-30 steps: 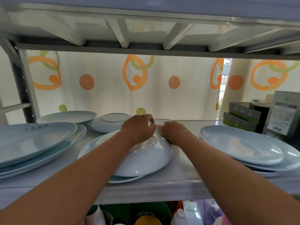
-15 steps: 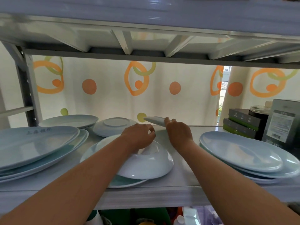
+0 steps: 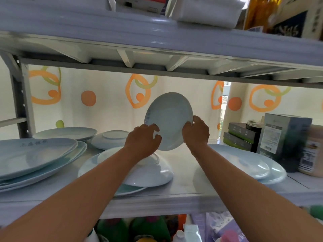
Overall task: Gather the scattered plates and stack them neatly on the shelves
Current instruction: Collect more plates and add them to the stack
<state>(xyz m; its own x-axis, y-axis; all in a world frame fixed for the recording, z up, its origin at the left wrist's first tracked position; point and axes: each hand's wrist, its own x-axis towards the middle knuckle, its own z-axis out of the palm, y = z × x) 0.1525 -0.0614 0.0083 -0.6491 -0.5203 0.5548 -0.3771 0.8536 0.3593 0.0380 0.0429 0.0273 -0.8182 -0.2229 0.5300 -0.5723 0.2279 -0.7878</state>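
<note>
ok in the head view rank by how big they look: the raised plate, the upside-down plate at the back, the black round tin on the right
1. raised plate, though it is nearer the camera
2. upside-down plate
3. black round tin, partly hidden

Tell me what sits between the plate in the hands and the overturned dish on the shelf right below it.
Nothing visible does. The plate is held tilted up between the left hand and right hand, above the overturned dish. Only the left hand and forearm cross over that dish; the shelf beside it is bare.
</note>
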